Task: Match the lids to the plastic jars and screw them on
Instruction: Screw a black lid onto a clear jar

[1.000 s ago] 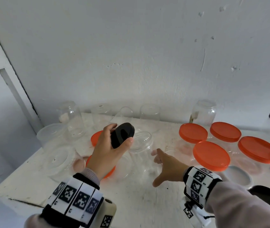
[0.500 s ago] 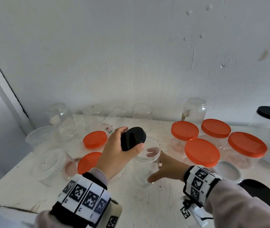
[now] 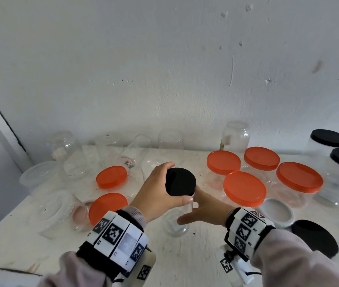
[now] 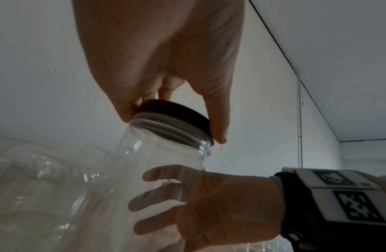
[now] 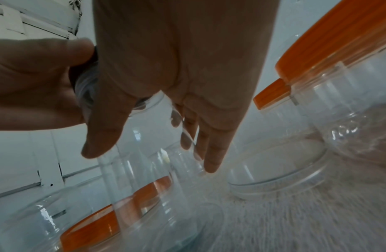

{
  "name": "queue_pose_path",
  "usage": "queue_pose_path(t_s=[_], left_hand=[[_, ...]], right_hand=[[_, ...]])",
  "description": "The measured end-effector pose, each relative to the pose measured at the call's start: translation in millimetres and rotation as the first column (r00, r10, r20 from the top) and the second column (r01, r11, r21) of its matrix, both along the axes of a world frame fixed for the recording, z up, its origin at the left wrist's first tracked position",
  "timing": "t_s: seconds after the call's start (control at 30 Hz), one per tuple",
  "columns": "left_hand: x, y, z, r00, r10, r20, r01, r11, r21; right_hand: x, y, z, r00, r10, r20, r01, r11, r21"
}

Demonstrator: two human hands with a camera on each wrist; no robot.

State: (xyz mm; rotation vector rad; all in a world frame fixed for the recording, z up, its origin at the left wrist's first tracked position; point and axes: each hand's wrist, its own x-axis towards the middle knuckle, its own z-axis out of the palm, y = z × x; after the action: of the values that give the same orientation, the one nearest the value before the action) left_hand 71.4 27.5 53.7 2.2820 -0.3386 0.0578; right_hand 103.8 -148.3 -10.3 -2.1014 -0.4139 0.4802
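Holding one black lid (image 3: 180,184) on one clear jar (image 3: 174,223).

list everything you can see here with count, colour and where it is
black lid: one, black, sits on the mouth of the held jar at table centre
held jar: one, clear, under that lid
orange-lidded jars: four, clear with orange lids, right of centre
orange lids at left: two, orange, left of centre, among clear jars
open clear jars: several, clear, along the wall at the back; exact count unclear
black-lidded jars: three seen, far right edge
loose black lid: one, black, near right
white lid: one, white, beside the loose black lid
table: one, white
left hand: grips the black lid
right hand: holds the jar body
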Motion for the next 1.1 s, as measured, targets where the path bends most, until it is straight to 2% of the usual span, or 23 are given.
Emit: queue_pose_path(t_s=[0.17,0.33,0.5,0.63,0.73,0.8,0.97,1.1], left_hand=[[1.4,2.1,-2.6,1.000,-0.011,-0.009,0.010,1.000,-0.009],[-1.5,12.0,-17.1,0.996,-0.046,-0.072,0.037,0.992,-0.119],[-4.6,26.7,-42.2,0.984,-0.061,-0.169,0.026,0.979,-0.202],[-5.3,16.2,-56.4,0.982,-0.073,-0.177,0.017,0.954,-0.299],[-3.2,11.6,-62.0,0.984,-0.055,-0.168,-0.002,0.946,-0.324],[-2.1,11.7,-63.0,0.985,-0.053,-0.162,-0.003,0.945,-0.326],[1.3,12.0,-63.8,0.988,-0.049,-0.149,-0.001,0.949,-0.314],[4.6,11.5,-63.8,0.989,-0.052,-0.140,0.006,0.951,-0.308]], right_hand=[[-0.1,0.9,-0.2,1.000,0.005,0.023,-0.004,1.000,-0.008],[-8.1,-8.6,10.6,0.999,0.044,-0.010,-0.044,0.998,-0.032],[-11.3,-28.4,56.5,0.998,0.032,0.046,-0.031,0.999,-0.020],[-8.8,-10.4,93.9,0.985,0.106,0.136,-0.084,0.984,-0.160],[-6.5,13.2,108.7,0.949,0.238,0.208,-0.135,0.901,-0.413],[-2.9,24.5,116.4,0.935,0.293,0.201,-0.145,0.831,-0.536],[6.9,41.2,132.6,0.928,0.354,0.116,-0.183,0.705,-0.685],[9.8,47.3,135.2,0.917,0.382,0.115,-0.177,0.647,-0.742]])
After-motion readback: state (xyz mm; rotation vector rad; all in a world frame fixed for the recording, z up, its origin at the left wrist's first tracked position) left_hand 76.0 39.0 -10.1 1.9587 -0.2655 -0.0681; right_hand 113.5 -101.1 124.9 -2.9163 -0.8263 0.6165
